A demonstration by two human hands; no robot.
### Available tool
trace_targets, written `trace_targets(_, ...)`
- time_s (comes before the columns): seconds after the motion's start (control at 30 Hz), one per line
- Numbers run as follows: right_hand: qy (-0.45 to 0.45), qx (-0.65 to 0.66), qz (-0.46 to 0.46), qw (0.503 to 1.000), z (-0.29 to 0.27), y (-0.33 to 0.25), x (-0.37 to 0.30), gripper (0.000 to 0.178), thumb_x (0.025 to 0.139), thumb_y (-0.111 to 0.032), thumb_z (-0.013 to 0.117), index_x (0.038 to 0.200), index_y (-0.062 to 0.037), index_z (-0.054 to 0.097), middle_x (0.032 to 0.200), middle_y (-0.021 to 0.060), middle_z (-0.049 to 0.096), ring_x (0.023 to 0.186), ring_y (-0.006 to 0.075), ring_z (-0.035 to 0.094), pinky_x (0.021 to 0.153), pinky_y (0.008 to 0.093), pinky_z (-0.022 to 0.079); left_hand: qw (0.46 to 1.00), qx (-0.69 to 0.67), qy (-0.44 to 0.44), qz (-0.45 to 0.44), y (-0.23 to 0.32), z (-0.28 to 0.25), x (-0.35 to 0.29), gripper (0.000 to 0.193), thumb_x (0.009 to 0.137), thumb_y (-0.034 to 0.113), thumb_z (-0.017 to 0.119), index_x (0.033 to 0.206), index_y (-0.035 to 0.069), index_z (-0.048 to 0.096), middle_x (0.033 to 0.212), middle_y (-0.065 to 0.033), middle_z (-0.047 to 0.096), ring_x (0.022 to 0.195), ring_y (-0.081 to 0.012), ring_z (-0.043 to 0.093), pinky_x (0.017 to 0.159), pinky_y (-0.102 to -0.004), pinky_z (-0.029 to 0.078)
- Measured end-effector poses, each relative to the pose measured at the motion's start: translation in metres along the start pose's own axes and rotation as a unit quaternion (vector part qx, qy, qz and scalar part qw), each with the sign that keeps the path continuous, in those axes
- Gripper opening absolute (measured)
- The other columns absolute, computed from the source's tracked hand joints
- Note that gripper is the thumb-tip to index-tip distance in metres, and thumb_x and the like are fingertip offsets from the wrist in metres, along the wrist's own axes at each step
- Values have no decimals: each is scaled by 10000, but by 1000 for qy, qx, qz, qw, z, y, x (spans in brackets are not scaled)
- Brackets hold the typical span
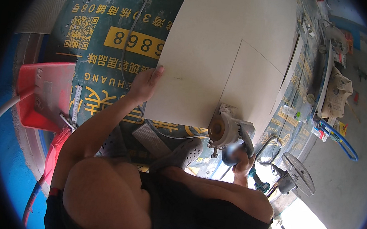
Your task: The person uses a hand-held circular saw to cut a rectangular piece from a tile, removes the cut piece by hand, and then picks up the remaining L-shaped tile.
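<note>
A large pale beige board (199,56) lies over a green printed floor sheet. Thin dark lines on it meet at a corner right of its middle. My left hand (145,85) grips the board's left edge, thumb on top; the other fingers are partly hidden. In my right hand (242,162) is a handheld circular saw (228,132), held by its rear handle. The saw rests at the board's near edge, its front plate in line with the long dark line. I cannot see the blade itself. A grey cable runs from near the saw across the sheet.
My feet in grey clogs (187,152) are close to the board's near edge, beside a perforated metal plate (151,140). A red dustpan (46,95) is at left. On the right are a fan (296,175), a teal power tool (260,182), a blue hose (337,140) and a paper sack (337,94).
</note>
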State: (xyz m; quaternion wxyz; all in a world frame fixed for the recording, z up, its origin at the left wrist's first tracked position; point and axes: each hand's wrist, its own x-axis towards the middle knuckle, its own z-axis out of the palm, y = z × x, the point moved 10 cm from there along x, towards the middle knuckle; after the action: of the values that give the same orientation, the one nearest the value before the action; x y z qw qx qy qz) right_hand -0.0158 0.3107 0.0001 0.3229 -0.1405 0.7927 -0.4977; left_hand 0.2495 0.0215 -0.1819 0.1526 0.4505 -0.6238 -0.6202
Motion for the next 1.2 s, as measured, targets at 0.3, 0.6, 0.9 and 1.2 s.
trace_targets(0.3, 0, 0, 3, 1000, -2, 3, -4, 94, 738, -33, 530, 762, 54, 554, 576, 97, 540, 486, 168, 529, 507, 273, 448, 1000, -1, 1, 11, 3, 1, -1, 747, 982, 621, 233, 932, -16, 620, 778, -218, 634, 786, -390, 632, 720, -417, 472)
trace_targets(0.6, -3, 1, -32, 999, -7, 8, -5, 98, 747, -40, 541, 763, 53, 568, 592, 94, 552, 484, 166, 533, 497, 273, 455, 1000, -11, -3, -25, -5, 1, -2, 735, 979, 621, 265, 908, -18, 619, 756, -203, 630, 760, -367, 634, 706, -405, 469)
trace_targets(0.9, -50, -150, -160, 974, -6, 2, -8, 129, 766, -57, 525, 758, 61, 579, 592, 92, 540, 487, 165, 536, 498, 281, 455, 1000, 4, 1, -1, 2, -1, -2, 747, 975, 632, 255, 905, -17, 617, 753, -203, 631, 755, -368, 636, 703, -409, 471)
trace_targets(1.2, -26, 4, -21, 999, -8, 25, -5, 134, 759, -60, 529, 786, 63, 576, 600, 91, 535, 514, 169, 533, 528, 283, 451, 1000, -6, -4, -12, -8, 2, -1, 759, 970, 643, 246, 933, -18, 617, 772, -212, 639, 776, -374, 643, 719, -407, 476)
